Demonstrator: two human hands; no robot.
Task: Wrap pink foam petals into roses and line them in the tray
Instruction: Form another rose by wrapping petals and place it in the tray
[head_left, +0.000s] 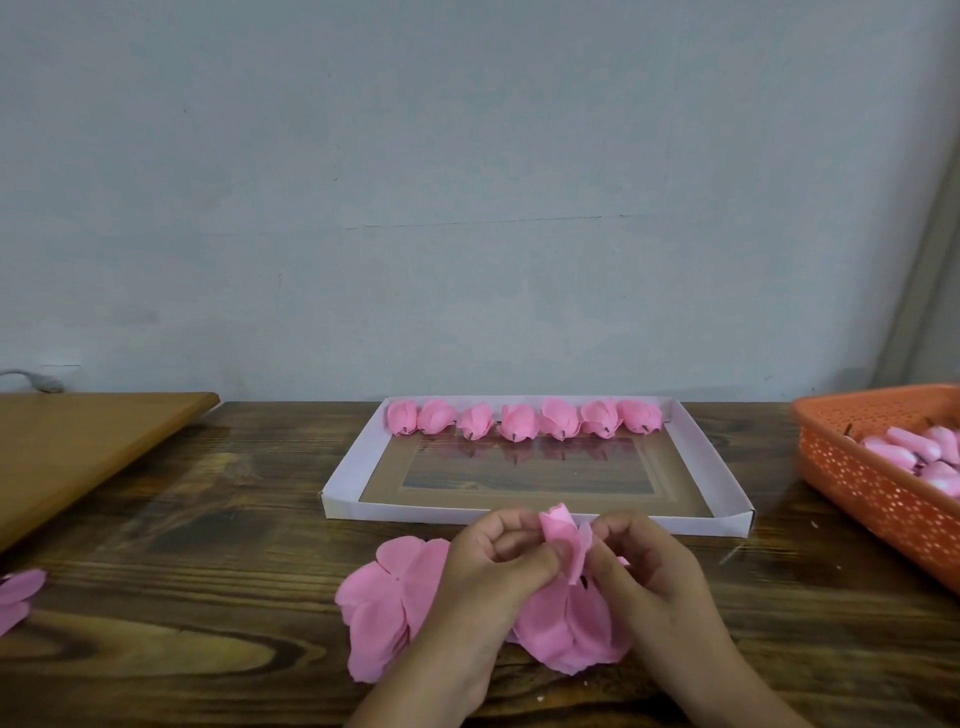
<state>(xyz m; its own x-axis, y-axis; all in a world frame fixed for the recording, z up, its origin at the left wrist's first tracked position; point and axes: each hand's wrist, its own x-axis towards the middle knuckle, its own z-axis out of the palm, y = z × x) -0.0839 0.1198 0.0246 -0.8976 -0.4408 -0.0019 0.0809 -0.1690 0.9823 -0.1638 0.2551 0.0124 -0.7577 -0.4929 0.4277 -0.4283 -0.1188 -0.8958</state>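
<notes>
Both hands' grip pinches rose (563, 540) near tray (353, 506) front edge.

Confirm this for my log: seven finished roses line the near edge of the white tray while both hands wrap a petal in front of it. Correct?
Not quite. The head view shows the seven finished roses along the far edge of the white tray, not the near one. The rest holds: the left hand and right hand wrap a petal in front of it.

Two bare hands, the left hand (498, 558) and the right hand (644, 561), enter from the bottom edge with bare forearms. No sleeves, rings, watch or bracelets show on them. The nails are short and unpainted where visible.
</notes>
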